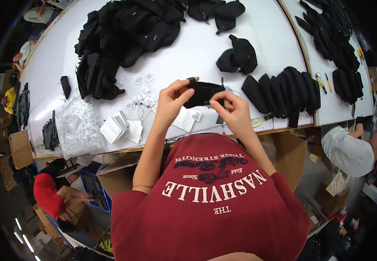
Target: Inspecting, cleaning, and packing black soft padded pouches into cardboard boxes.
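Above the table's near edge, both my hands hold up a small black fabric piece (203, 93) that looks like a cap, with its dark inside partly showing. My left hand (174, 96) pinches its left end between thumb and fingers, next to a short black strap end. At the other end, the thumb and forefinger of my right hand (232, 106) are closed on the lower right edge. Whether a small tag is between those fingertips is hidden. Below my hands lie white printed cards (186, 119), and loose white tags with strings (144, 99) are left of them.
A large heap of black caps (127, 35) covers the far left of the white table (188, 56). Nested caps (282, 91) stand in a row at right; others (238, 56) lie behind. A clear bag of tags (79, 128) and card stacks (115, 127) sit left. Other people work nearby.
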A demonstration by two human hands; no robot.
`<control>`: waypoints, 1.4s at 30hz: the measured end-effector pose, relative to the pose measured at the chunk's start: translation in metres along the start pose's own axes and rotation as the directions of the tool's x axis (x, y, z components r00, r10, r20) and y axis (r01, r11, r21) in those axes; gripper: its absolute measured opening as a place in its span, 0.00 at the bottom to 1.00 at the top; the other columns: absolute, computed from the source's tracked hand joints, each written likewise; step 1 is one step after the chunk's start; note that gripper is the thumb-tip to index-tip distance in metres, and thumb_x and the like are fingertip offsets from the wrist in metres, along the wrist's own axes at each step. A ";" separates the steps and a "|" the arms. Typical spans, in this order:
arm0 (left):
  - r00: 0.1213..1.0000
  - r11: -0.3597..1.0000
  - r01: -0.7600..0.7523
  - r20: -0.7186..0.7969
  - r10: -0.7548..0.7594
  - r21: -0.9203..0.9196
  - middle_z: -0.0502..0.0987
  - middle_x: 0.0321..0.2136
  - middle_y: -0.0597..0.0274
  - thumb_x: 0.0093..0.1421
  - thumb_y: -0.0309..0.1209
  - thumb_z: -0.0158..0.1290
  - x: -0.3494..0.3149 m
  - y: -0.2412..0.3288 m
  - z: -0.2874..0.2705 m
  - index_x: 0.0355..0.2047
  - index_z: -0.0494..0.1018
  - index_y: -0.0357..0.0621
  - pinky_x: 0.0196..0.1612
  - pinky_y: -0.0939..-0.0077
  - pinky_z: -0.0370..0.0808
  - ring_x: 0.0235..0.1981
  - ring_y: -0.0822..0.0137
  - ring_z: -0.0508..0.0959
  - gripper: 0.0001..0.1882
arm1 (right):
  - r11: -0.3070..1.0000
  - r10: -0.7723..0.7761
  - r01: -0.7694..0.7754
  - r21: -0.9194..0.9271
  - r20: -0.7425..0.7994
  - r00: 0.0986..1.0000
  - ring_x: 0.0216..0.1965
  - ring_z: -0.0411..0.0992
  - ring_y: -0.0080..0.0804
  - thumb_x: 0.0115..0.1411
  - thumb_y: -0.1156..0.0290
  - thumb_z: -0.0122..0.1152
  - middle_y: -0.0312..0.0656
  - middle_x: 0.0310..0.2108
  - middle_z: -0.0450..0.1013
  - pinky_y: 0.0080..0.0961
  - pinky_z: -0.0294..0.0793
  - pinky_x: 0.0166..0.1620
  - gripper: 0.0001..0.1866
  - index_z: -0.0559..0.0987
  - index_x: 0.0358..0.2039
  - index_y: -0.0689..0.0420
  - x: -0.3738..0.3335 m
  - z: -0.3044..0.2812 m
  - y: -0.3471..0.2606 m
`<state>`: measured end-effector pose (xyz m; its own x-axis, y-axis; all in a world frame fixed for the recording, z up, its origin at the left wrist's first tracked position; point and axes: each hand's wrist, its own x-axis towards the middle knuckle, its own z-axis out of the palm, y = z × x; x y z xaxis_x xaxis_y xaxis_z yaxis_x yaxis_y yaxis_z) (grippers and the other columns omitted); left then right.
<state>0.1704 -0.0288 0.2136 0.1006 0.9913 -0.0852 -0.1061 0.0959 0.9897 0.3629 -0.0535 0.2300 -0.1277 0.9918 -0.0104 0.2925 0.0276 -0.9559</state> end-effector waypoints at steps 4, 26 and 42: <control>0.981 0.989 0.151 0.124 -0.149 -0.003 0.74 0.23 0.72 0.57 0.24 0.50 -0.019 0.024 0.006 0.42 0.77 0.37 0.26 0.90 0.65 0.23 0.83 0.67 0.13 | 0.992 -0.092 0.091 -0.093 -0.012 0.996 0.15 0.55 0.21 0.51 0.71 0.61 0.38 0.16 0.64 0.22 0.55 0.20 0.07 0.77 0.29 0.61 -0.010 0.001 -0.016; 1.000 0.998 -0.001 0.004 0.001 -0.060 0.73 0.25 0.65 0.59 0.26 0.50 -0.076 0.029 0.031 0.30 0.69 0.38 0.32 0.84 0.66 0.25 0.77 0.70 0.04 | 0.663 0.084 -0.254 0.704 0.267 0.960 0.32 0.70 0.25 0.61 0.77 0.48 0.41 0.33 0.72 0.17 0.66 0.36 0.11 0.70 0.44 0.62 -0.021 -0.020 0.028; 1.000 0.969 0.011 -0.009 -0.009 0.246 0.70 0.19 0.71 0.59 0.29 0.52 -0.075 0.026 0.060 0.29 0.73 0.35 0.26 0.86 0.62 0.22 0.82 0.66 0.08 | 0.484 -0.060 -0.339 0.807 0.417 0.907 0.26 0.68 0.23 0.57 0.81 0.51 0.38 0.35 0.62 0.16 0.63 0.30 0.14 0.62 0.42 0.57 -0.030 -0.025 0.008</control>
<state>0.2195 -0.1059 0.2529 0.0931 0.9911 -0.0950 0.1419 0.0812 0.9865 0.3930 -0.0801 0.2305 -0.5288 0.8454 -0.0746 -0.5798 -0.4241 -0.6957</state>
